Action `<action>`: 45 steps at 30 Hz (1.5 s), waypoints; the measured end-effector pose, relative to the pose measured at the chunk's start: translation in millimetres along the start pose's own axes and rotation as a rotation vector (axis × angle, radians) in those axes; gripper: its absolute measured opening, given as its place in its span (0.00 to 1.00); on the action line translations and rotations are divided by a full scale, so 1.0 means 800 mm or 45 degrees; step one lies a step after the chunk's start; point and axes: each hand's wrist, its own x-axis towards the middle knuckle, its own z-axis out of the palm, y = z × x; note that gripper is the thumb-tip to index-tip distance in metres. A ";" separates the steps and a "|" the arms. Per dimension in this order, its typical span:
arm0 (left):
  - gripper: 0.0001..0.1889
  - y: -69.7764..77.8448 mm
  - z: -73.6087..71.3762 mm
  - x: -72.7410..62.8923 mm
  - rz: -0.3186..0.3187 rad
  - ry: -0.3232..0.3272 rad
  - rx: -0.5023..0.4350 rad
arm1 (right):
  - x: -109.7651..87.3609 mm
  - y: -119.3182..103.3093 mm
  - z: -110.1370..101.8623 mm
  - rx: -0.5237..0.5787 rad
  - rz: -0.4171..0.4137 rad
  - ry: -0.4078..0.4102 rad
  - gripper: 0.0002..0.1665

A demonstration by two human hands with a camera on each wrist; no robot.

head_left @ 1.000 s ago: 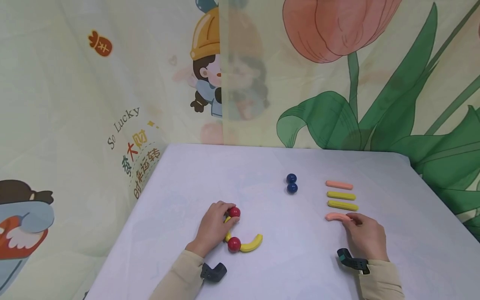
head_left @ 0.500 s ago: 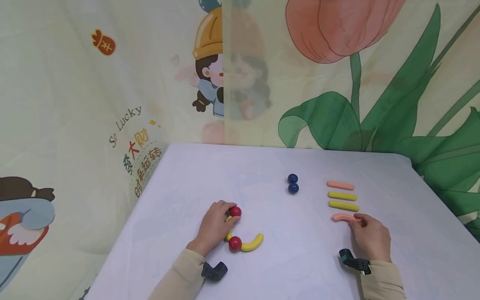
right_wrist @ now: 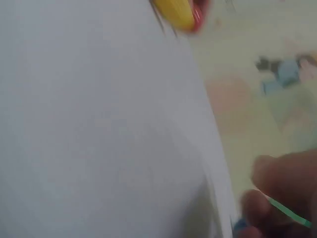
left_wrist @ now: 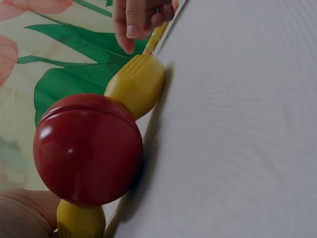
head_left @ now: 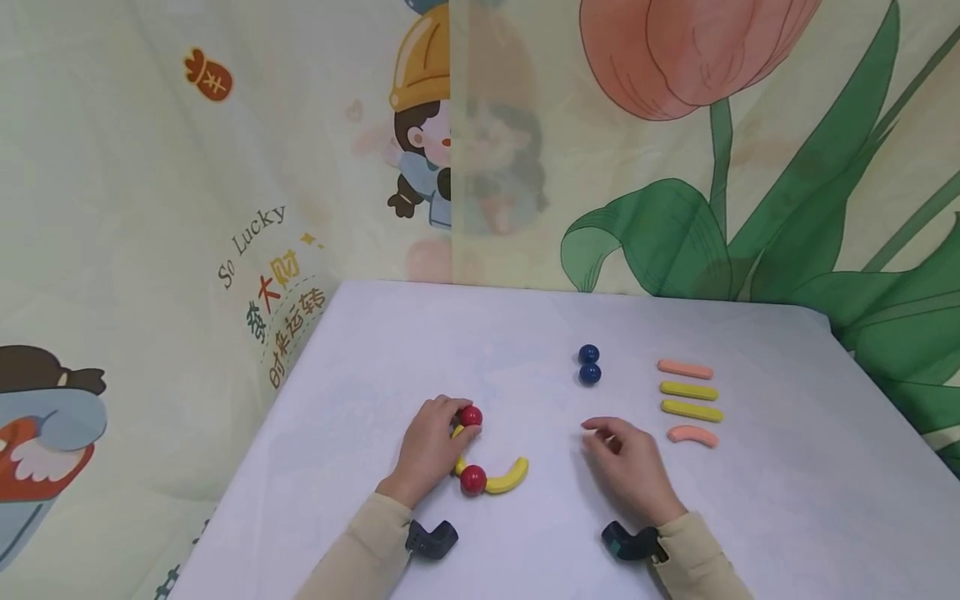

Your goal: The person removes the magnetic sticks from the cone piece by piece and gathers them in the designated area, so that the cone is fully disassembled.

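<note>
My left hand [head_left: 426,442] pinches a red ball [head_left: 471,416] between thumb and fingers at the upper end of a linked row. Below it a curved yellow piece [head_left: 460,464], partly hidden by the thumb, meets a second red ball [head_left: 473,480]. From that ball another curved yellow piece [head_left: 507,476] bends up to the right; in the left wrist view the ball and the yellow piece [left_wrist: 136,85] loom large. My right hand [head_left: 630,462] hangs loosely curled over the middle of the table, holding nothing. Its fingers blur in the right wrist view.
Two dark blue balls [head_left: 589,364] sit touching at the back. To the right lie a straight pink stick [head_left: 686,369], two yellow sticks [head_left: 690,400] and a curved pink piece [head_left: 693,436]. A white cloth covers the table [head_left: 420,333]; printed curtains [head_left: 517,250] stand behind.
My right hand has released the curved pink piece below the yellow sticks and moved left towards the linked row. My left hand keeps its grip on the upper red ball.
</note>
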 end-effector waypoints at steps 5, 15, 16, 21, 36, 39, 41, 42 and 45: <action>0.26 0.000 0.001 0.000 0.010 0.007 0.018 | -0.004 -0.033 0.036 0.001 -0.306 -0.242 0.18; 0.29 -0.003 0.001 0.001 0.048 -0.010 0.008 | 0.000 -0.047 0.054 -0.049 -0.406 -0.470 0.18; 0.28 -0.003 0.001 0.002 0.054 -0.004 0.000 | 0.000 -0.047 0.054 -0.049 -0.413 -0.459 0.18; 0.25 0.000 0.000 0.002 0.090 0.000 -0.092 | 0.002 -0.040 0.051 -0.018 -0.391 -0.383 0.18; 0.21 0.002 0.001 -0.004 0.427 -0.145 -0.093 | 0.008 -0.031 0.045 -0.047 -0.356 -0.003 0.21; 0.19 0.003 0.004 -0.005 0.413 -0.094 -0.071 | 0.007 -0.031 0.048 0.030 -0.417 0.016 0.21; 0.19 0.004 0.005 -0.005 0.403 -0.068 -0.048 | 0.006 -0.031 0.050 0.088 -0.458 -0.006 0.18; 0.19 0.004 0.005 -0.005 0.402 -0.059 -0.040 | 0.005 -0.032 0.052 0.111 -0.472 -0.020 0.17; 0.19 0.004 0.007 -0.004 0.420 -0.032 -0.021 | 0.002 -0.035 0.054 0.125 -0.469 -0.039 0.12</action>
